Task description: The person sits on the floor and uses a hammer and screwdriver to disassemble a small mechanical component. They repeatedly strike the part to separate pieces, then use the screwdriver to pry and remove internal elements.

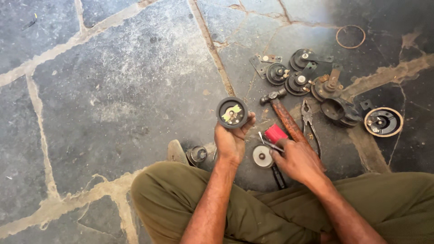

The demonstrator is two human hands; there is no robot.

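Black, round and cup-like: a housing (pixel 232 112) raised in the left hand (pixel 230 143), open face toward the camera, brassy fittings showing inside. Left grip closed around the lower rim, fingers behind, thumb up the right side. Held clear of the stone floor (pixel 113 90), above the knees.

To the right and lower, the right hand (pixel 297 159), grip pinched shut on a thin metal tool (pixel 270 143) (a small screwdriver, by the look of it). Long axis slanting up and left, tip aimed toward the housing but well short of it. Just beside that tip, a red block (pixel 275 133); beneath it, a pale disc (pixel 262 156) lying flat.

Further right, a hammer (pixel 285 115) with rusty handle running down under the right hand, pliers (pixel 309 122) next to it, then a cluster of similar dark round parts (pixel 300 72).

Housing nearer the left hand, obviously; tool lying down-right of its face.
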